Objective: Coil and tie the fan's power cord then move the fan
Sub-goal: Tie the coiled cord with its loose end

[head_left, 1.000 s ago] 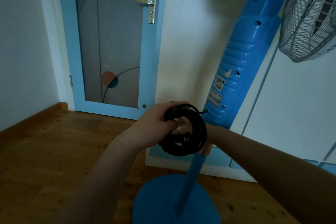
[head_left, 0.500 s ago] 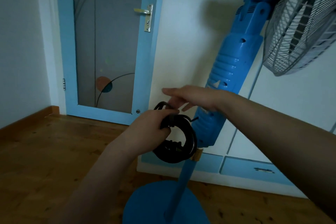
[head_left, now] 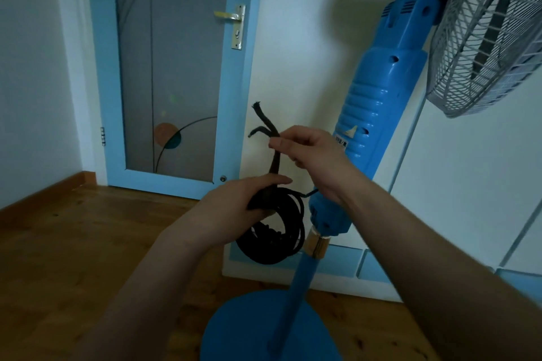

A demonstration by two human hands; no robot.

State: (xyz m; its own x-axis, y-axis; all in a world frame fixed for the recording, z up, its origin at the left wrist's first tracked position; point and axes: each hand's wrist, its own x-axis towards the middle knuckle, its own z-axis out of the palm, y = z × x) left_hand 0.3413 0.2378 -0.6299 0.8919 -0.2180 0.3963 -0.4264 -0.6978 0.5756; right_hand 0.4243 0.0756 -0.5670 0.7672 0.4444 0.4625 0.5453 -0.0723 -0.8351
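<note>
A blue pedestal fan (head_left: 378,114) stands on a round blue base (head_left: 264,328), its grey grille (head_left: 487,38) at the upper right. The black power cord (head_left: 278,240) is wound into a coil beside the fan's pole. My left hand (head_left: 234,205) grips the top of the coil. My right hand (head_left: 308,149), above it, pinches a dark tie strap (head_left: 271,138) and holds it pulled upward; the strap's two loose ends stick out to the upper left. The strap's lower part disappears under my left fingers.
A blue-framed door (head_left: 176,67) with a brass handle (head_left: 231,16) is shut on the left. White wall and blue-trimmed drawers (head_left: 378,264) stand behind the fan. The wooden floor (head_left: 73,258) stretches to the left.
My right hand left the coil, rose and now pinches the tie strap, pulling it up above the coil. My left hand kept hold of the coil.
</note>
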